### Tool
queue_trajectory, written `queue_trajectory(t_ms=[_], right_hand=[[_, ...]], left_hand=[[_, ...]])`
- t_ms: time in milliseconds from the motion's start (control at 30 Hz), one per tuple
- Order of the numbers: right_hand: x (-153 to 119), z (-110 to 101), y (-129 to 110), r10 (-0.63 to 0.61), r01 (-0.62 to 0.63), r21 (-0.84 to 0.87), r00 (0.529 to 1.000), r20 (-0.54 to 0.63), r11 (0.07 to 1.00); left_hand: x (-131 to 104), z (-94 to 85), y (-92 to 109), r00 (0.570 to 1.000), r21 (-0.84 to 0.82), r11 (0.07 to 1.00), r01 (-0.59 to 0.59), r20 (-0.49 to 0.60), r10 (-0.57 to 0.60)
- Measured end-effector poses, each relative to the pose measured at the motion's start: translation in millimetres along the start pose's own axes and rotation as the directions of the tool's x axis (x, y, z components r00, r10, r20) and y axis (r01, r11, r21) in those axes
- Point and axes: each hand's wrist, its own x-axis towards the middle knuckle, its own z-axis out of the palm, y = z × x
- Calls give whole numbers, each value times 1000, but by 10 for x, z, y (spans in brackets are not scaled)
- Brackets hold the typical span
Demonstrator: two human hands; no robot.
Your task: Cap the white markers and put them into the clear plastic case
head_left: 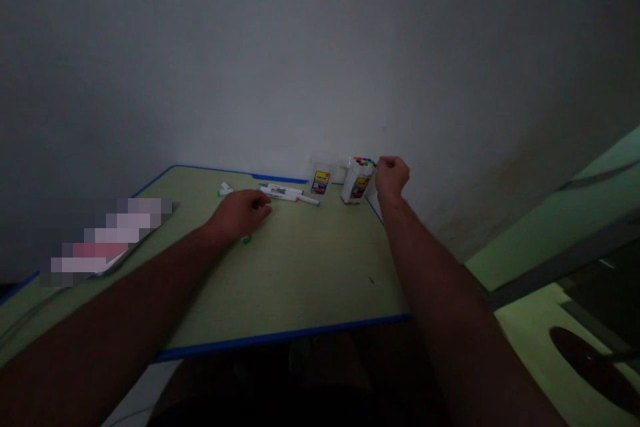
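Note:
My left hand (245, 212) is low over the table, its fingers curled and the thumb close to the fingertips; what they hold, if anything, is hidden. Just beyond it lie several white markers (285, 194), one with a blue end. A green marker end (245, 239) shows below the hand, and white-and-green pieces (225, 191) lie to its left. At the right, my right hand (393, 177) is closed beside a clear case packed with colourful-tipped markers (356, 180). Whether it touches the case or pinches something small, I cannot make out.
A clear labelled container (321, 177) stands near the wall, left of the full case. The pale table (300, 280) has a blue edge. A blurred-out flat object (115, 237) with a cable lies at the left. A dark round object (593, 363) is at the lower right.

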Motion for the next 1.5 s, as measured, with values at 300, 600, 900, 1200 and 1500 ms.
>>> queue_trajectory(t_ms=[300,600,900,1200,1500], right_hand=[[-683,259,-264,-46,21,112,972,230,993],[-1137,404,-251,-119,120,24,892,437,992],[-1079,339,63,-128,174,-50,863,490,983],[-1144,408,131,-236,358,-64,729,642,931],[-1222,359,12,-282,401,-16,671,686,916]], left_hand=[[3,-88,-38,997,82,995,49,-59,-44],[49,-258,-145,969,141,971,192,-183,-165],[92,-341,-291,908,96,933,346,-285,-307],[60,-298,-199,921,129,924,360,-209,-329],[97,-417,-331,887,127,905,407,-290,-358]])
